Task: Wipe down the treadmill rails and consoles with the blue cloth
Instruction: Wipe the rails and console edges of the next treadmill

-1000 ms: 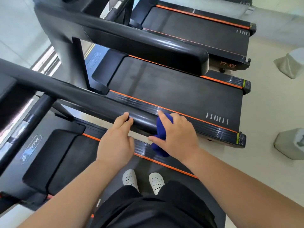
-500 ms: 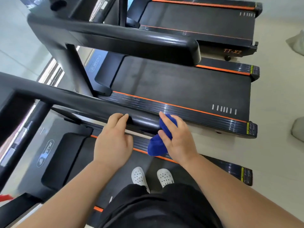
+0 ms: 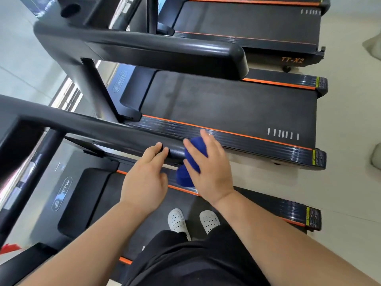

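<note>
I stand on a black treadmill with orange trim. Its right handrail (image 3: 92, 127) runs from the left edge to an end near the middle of the view. My right hand (image 3: 212, 172) cups the blue cloth (image 3: 194, 156) round the rail's end, and a fold of cloth hangs below the palm. My left hand (image 3: 144, 180) lies just left of it, fingertips resting on top of the rail and thumb apart. A corner of the dark console (image 3: 18, 139) shows at the left edge.
A second treadmill's rail (image 3: 165, 51) and belt (image 3: 226, 108) lie beyond, with a third treadmill (image 3: 247, 23) behind it. White shoes (image 3: 177, 220) stand on my belt. Pale floor with grey blocks (image 3: 376, 155) is on the right.
My right hand has shifted slightly on the rail's end with the cloth, its fingers spreading wider. My left hand stays on the rail with looser fingers. The view has tilted a little.
</note>
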